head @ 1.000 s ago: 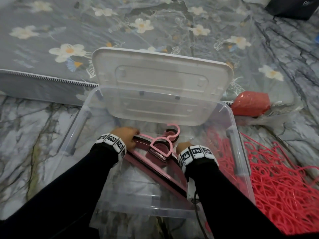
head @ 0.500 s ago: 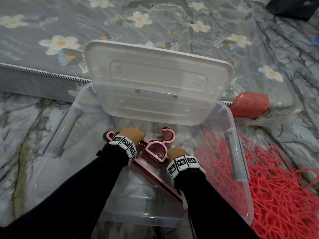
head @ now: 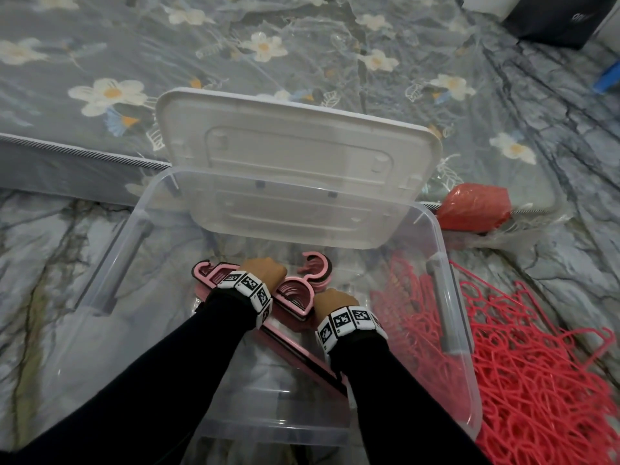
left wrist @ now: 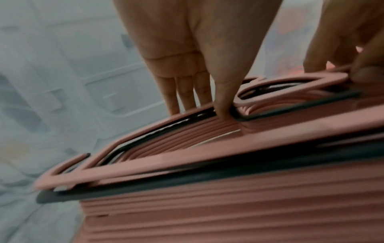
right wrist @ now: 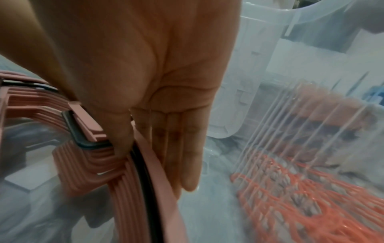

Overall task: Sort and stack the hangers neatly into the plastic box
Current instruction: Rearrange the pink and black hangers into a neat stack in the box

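Inside the clear box [head: 275,427], in its middle, is the stack of pink hangers [head: 297,292], its hooks pointing to the far wall of the box. I cannot tell if it already touches the box floor. The left hand [head: 265,271] and the right hand [head: 333,302] each pinch one shoulder of the stack, thumb inside and fingers outside.

The hangers are loose, so if one pinch weakens, I think the stack can fan out and slide.

The lid [head: 295,156] leans on the far rim of the box, and the hooks may catch it and knock it down. Right of the box lies a pile of red hangers [head: 536,380].
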A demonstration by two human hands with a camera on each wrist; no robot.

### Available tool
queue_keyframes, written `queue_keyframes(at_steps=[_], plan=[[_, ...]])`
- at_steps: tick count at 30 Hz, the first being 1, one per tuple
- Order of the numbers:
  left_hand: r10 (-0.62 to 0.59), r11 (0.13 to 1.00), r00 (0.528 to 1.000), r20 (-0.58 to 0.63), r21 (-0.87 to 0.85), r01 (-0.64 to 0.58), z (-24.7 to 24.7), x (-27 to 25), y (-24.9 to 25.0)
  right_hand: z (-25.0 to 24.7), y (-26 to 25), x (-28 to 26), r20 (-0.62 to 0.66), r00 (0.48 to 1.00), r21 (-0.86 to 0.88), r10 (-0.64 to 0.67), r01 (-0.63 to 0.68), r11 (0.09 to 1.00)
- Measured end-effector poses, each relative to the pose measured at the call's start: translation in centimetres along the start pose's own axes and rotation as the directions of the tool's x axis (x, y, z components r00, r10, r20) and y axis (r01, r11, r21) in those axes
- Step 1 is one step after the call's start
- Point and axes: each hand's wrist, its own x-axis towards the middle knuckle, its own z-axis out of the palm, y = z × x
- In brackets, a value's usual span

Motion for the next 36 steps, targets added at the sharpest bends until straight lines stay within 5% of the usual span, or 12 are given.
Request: queue_keyframes(at_steps=[8, 14, 18, 26, 32, 36], plan=[[-0.035, 0.975, 0.984, -0.172, -0.222, -0.004, -5.7, -2.5, 0.4, -10.2, 1.9, -2.0, -0.241, 0.970, 0.130, 0.026, 0.006, 0.992], [-0.055, 0.863, 0.873, -0.485, -0.463, -0.203, -16.3, -6.9, 4.0, -20.4, 7.3, -10.4, -0.477, 0.875, 0.205, 0.083, 0.019, 0.979], [-0.021, 0.801, 0.819, -0.573, -0.500, -0.329, -21.8, -10.1, 9.1, -22.0, 14.3, -19.2, -0.523, 0.817, 0.297, 0.241, -0.090, 0.951], [0.163, 0.818, 0.878, -0.450, -0.435, -0.375, -22.7, -11.8, 21.8, -11.3, 26.3, -31.1, -0.271, 0.724, 0.581, 0.634, -0.402, 0.707], [0.229, 0.880, 0.949, -0.218, -0.370, -0.297, -17.3, -7.8, 29.8, 1.4, 29.7, -31.4, -0.032, 0.694, 0.744, 0.719, -0.464, 0.481], [0.186, 0.833, 0.981, -0.058, -0.520, -0.189, -15.0, -5.7, 33.0, 8.3, 30.9, -29.1, 0.076, 0.656, 0.742, 0.751, -0.540, 0.397]])
